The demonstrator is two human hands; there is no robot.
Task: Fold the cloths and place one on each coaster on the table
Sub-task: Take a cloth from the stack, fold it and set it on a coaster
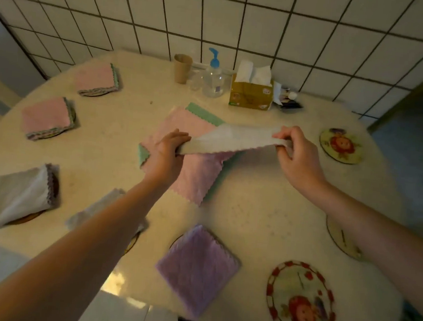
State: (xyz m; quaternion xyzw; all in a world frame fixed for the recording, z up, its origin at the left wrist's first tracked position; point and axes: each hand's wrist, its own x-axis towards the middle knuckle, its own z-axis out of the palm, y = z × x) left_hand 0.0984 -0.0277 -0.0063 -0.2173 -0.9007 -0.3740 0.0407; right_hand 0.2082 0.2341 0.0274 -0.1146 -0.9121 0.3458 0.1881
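A white-grey cloth is stretched in the air between my left hand and my right hand, each gripping one end. Beneath it lies a flat pile of pink cloth with green edges showing. Folded cloths sit on coasters: two pink ones at the far left, a grey one, another grey one partly behind my left arm, and a purple one. Bare floral coasters lie at the right, under my right forearm and at the near right.
Against the tiled wall stand a brown paper cup, a clear pump bottle with a blue top, a yellow tissue box and some small items. The round table's edge curves close to me.
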